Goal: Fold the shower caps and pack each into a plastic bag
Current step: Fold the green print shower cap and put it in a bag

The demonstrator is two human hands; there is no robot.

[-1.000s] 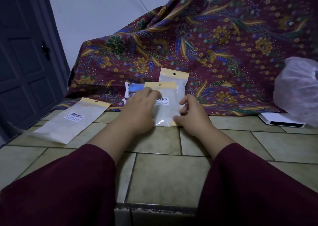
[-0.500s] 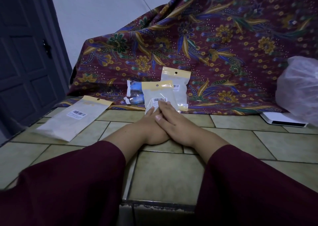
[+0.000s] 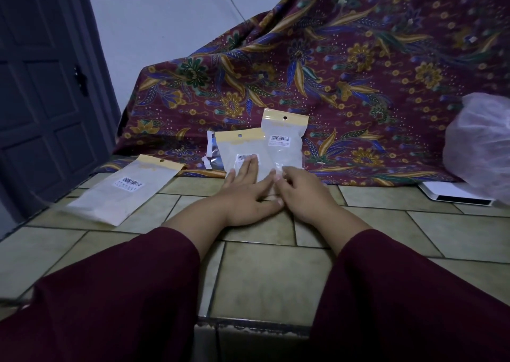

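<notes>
- Each plastic bag has a yellow header strip with a hang hole and a white barcode sticker; print's too small to read.
- Front bag (image 3: pixel 242 152) leans on the batik cloth (image 3: pixel 358 85), overlapping the back bag (image 3: pixel 285 138).
- Left hand (image 3: pixel 242 196) lies flat, fingers straight and slightly spread on the front bag.
- Right hand (image 3: pixel 300 193) touches its lower edge, fingers loosely bent; can't tell if it's pinching.
- Flat bag (image 3: pixel 124 190) lies left on the tiled surface (image 3: pixel 262 279), by a dark door (image 3: pixel 41 99).

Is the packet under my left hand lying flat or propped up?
Propped up: the packet leans against the patterned cloth, with the left hand pressing flat fingers on it.
</notes>
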